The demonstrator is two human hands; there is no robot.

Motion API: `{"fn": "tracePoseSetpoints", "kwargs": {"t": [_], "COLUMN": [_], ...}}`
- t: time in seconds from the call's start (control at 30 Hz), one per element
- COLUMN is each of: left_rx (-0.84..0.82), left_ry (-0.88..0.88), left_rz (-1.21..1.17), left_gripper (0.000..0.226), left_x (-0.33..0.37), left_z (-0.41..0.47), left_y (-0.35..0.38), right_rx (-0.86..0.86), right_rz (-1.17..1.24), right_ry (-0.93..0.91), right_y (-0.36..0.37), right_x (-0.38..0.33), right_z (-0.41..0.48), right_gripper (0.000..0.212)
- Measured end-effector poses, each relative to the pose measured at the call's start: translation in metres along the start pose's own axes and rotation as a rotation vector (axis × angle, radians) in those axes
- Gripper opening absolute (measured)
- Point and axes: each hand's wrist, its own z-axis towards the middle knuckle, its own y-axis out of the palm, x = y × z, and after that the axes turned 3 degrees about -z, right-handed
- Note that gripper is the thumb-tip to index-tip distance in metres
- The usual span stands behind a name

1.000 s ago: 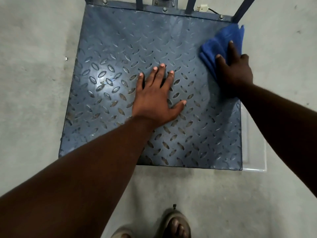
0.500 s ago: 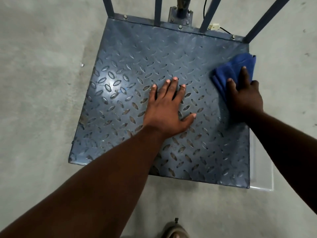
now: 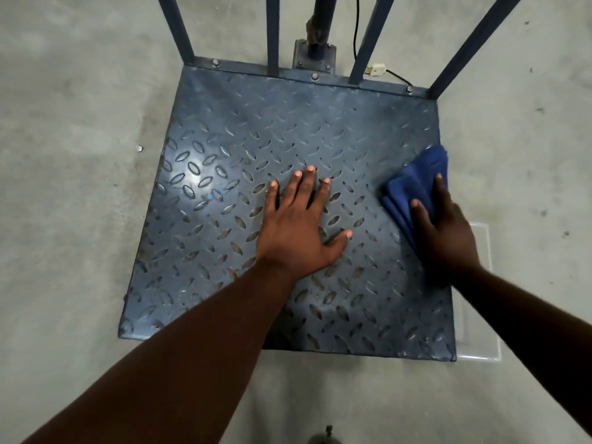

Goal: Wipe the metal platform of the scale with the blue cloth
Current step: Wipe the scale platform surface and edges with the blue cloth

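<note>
Left hand lies flat, fingers spread, mid-platform; right hand presses the folded blue cloth at the platform's right edge. Best: firm overlapping strokes, working the cloth into the tread grooves.

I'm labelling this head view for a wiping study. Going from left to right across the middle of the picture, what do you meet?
Bare concrete floor → left edge of the metal platform → left hand flat on the plate → blue cloth → right hand pressing it → concrete floor again.
</note>
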Motion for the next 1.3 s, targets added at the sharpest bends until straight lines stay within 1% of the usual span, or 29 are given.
{"fn": "tracePoseSetpoints", "kwargs": {"t": [0.1,0.17,0.27,0.47,0.53,0.6,0.67,0.73,0.87,1.0,1.13,1.2,1.27,1.3], "left_rx": [0.004,-0.005,-0.004,0.043,0.055,0.059,0.051,0.036,0.011,-0.021,-0.039,-0.051,-0.064,-0.070], "left_ry": [0.001,0.001,-0.004,0.009,0.009,0.009,0.010,0.009,0.007,-0.002,0.006,0.010,0.009,0.011], "left_rz": [0.007,0.016,0.003,-0.016,-0.013,-0.010,-0.014,-0.011,0.003,0.041,0.053,0.067,0.064,0.062], "left_gripper": [0.101,0.101,0.101,0.099,0.099,0.099,0.100,0.100,0.101,0.103,0.103,0.103,0.102,0.101], "left_x": [0.001,0.001,0.002,0.001,-0.001,-0.001,-0.001,-0.001,-0.001,0.000,0.000,0.001,0.003,0.003], "left_z": [0.000,0.000,0.000,0.000,-0.001,-0.001,0.000,0.000,-0.001,0.001,0.000,-0.001,-0.001,-0.003], "left_y": [0.000,-0.001,-0.002,0.001,0.002,0.003,0.003,0.002,0.000,-0.001,-0.003,-0.005,-0.007,-0.008], "right_rx": [-0.026,-0.029,-0.036,-0.060,-0.076,-0.074,-0.031,0.008,-0.008,-0.033,-0.125,-0.157,-0.137,-0.151], "right_rz": [0.029,0.043,0.072,0.043,0.002,-0.019,0.011,0.036,0.051,0.058,-0.055,-0.157,-0.300,-0.359], "right_ry": [-0.023,-0.035,-0.052,-0.059,-0.106,-0.166,-0.157,-0.109,-0.076,-0.093,-0.229,-0.337,-0.527,-0.574], "right_y": [-0.002,-0.005,-0.009,-0.017,-0.024,-0.025,-0.019,-0.010,-0.007,-0.003,-0.004,-0.004,-0.003,-0.005], "right_x": [0.006,0.002,-0.008,-0.043,-0.051,-0.051,-0.044,-0.034,-0.017,0.010,0.042,0.055,0.061,0.055], "right_z": [-0.023,-0.017,0.022,0.141,0.162,0.165,0.153,0.130,0.067,-0.027,-0.104,-0.114,-0.109,-0.104], "right_gripper": [0.071,0.073,0.074,0.076,0.072,0.067,0.061,0.060,0.063,0.065,0.067,0.067,0.062,0.064]}}
